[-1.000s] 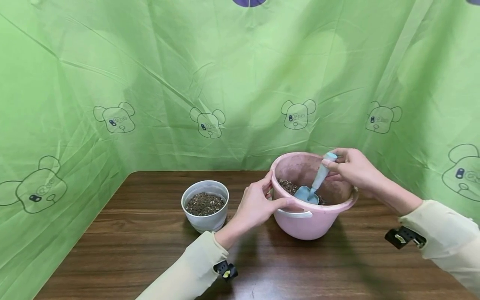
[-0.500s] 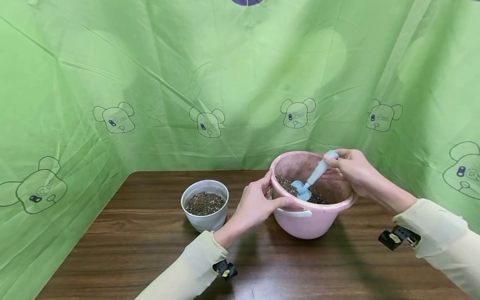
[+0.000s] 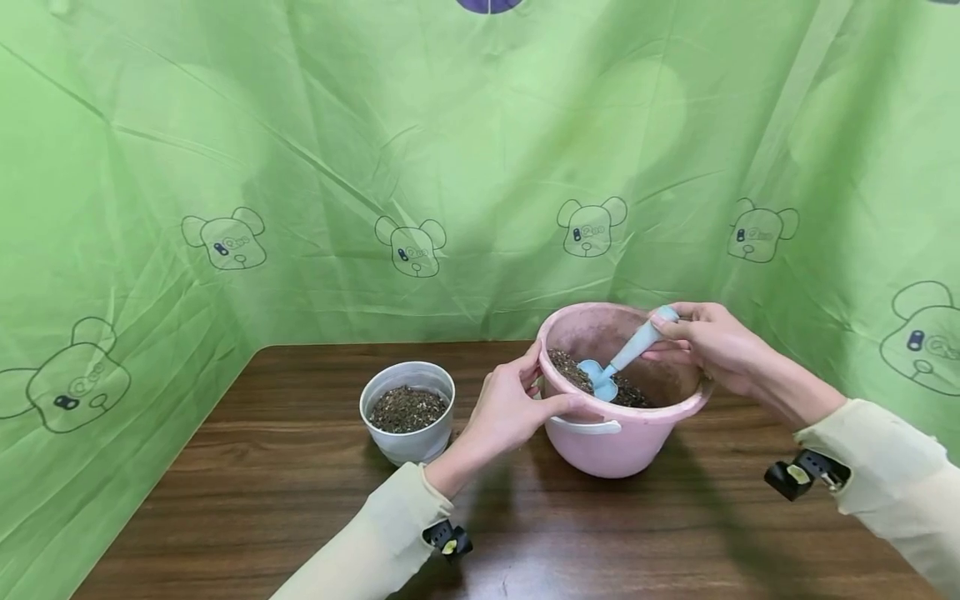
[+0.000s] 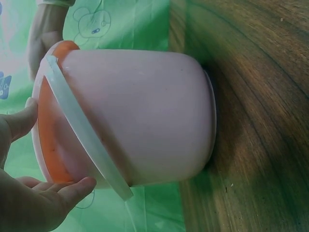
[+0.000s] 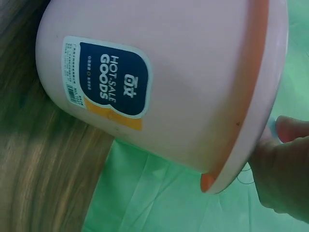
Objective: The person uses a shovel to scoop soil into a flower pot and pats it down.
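Observation:
A pink bucket (image 3: 611, 442) stands on the table, with dark soil (image 3: 567, 369) inside it. My left hand (image 3: 510, 408) grips the bucket's rim on its left side, thumb toward the front and fingers at the back. In the left wrist view a pale bucket handle (image 4: 87, 128) hangs slantwise along the wall. My right hand (image 3: 708, 342) holds a light blue hand trowel (image 3: 637, 346) by its handle, over the bucket's right rim. The trowel leans to the left, its blade in the soil. In the right wrist view the bucket's wall hides most of the trowel.
A white flowerpot (image 3: 412, 440) with soil in it stands on the wooden table (image 3: 247, 492), left of my left hand. Green cloth (image 3: 322, 167) with printed bear heads hangs behind the table and at both sides. A label (image 5: 108, 79) is stuck on the bucket.
The trowel's blade has shifted left in the bucket and its handle leans over more. My left hand keeps its grip on the rim. The bucket and flowerpot have stayed in place.

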Tool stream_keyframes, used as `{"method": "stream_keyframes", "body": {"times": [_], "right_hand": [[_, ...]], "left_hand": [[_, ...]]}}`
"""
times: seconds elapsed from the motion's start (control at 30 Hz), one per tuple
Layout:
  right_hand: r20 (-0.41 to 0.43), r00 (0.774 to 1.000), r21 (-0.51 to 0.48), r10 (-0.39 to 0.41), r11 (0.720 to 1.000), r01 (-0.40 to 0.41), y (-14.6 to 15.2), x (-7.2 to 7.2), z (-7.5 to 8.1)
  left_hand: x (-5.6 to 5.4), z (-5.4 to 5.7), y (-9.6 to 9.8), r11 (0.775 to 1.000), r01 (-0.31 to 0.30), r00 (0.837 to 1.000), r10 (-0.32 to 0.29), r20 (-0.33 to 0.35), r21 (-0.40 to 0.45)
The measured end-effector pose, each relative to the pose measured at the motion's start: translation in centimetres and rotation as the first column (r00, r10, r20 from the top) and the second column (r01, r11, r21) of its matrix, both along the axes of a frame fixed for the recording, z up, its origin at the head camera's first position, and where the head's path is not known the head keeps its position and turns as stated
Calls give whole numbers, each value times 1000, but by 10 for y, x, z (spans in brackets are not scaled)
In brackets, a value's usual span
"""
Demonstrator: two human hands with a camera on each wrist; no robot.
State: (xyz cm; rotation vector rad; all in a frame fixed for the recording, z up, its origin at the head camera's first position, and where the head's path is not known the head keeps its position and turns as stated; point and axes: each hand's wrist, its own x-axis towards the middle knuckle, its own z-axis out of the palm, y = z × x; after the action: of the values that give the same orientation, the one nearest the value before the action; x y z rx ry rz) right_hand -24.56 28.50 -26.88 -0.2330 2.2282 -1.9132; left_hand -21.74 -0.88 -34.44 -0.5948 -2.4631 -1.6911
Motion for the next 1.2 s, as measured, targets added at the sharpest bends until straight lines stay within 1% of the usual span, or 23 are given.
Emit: {"method": "stream_keyframes", "body": {"times": [0.1,0.23,0.4,0.67,0.87,1.1,1.2], "right_hand": [[7,1000,-28,9,1000,-9,4,1,-1],[2,999,-85,35,996,-34,9,2,-2],[19,998,-133,54,990,-51,11,3,-3],[55,998,-137,18,991,-10,12,5,-2],[75,997,-161,15,987,-2,11,3,-5],[104,994,-162,-33,986,50,8,1,-4],[102,994,-151,-40,987,55,5,-1,-4]], "left_hand": [[0,0,0,1000,13,1000,-13,5,18],[-2,-1,0,999,29,1000,-29,-5,34],[-3,-3,-1,998,34,999,-34,0,51],[-3,-3,0,997,39,999,-41,24,73],[-2,-2,0,997,36,999,-38,29,72],[-2,-2,1,997,34,999,-36,31,72],[-2,-2,2,997,28,999,-30,36,69]]}}
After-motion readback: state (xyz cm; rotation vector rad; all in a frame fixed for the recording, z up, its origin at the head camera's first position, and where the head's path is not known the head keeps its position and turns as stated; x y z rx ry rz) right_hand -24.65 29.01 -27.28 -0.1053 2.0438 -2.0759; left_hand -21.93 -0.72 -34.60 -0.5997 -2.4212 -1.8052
